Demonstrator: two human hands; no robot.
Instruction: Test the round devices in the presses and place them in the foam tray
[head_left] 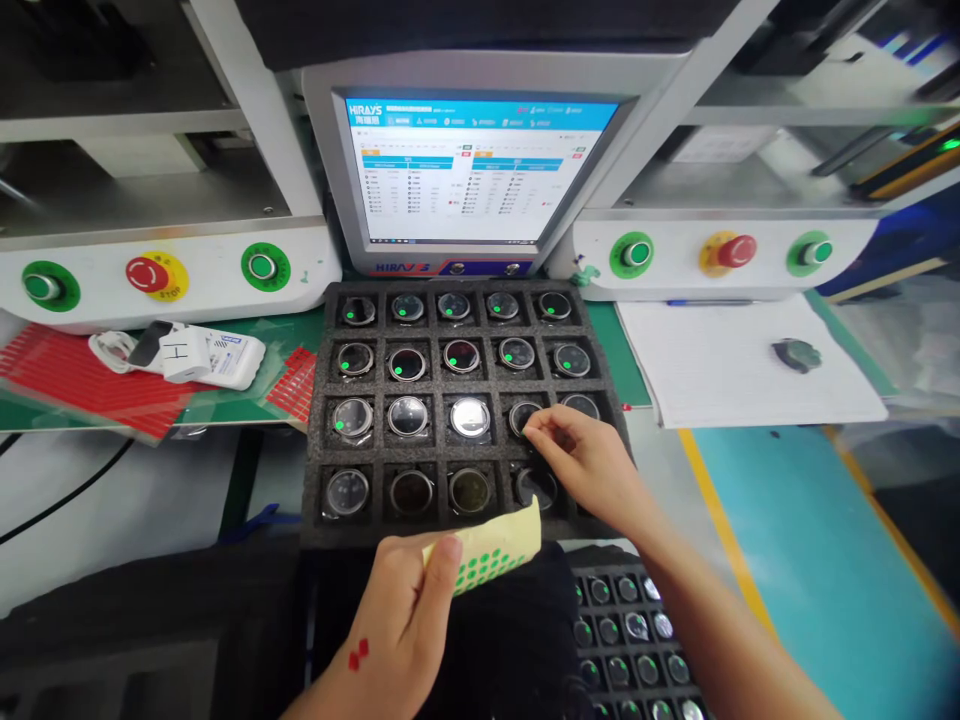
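My left hand (409,610) grips a pale yellow sheet of green dot stickers (491,545), thumb on top. In the third row of a dark foam tray (319,500), the thumb and fingertips of my right hand (581,455) are pinched together at the edge of a round watch face (523,418). Whatever lies between those fingertips is hidden. Round watch faces fill the tray's compartments. The back two rows carry green dots, and so does the leftmost face (352,418) of the third row. The front-row face (349,492) at the left shows no dot.
Behind the tray stands a monitor (480,180), with button panels (165,275) on both sides. White chargers (217,355) and red sticker sheets (90,375) lie left. Paper (742,350) with a small dark object (797,354) lies right. A second tray (634,650) sits low at right.
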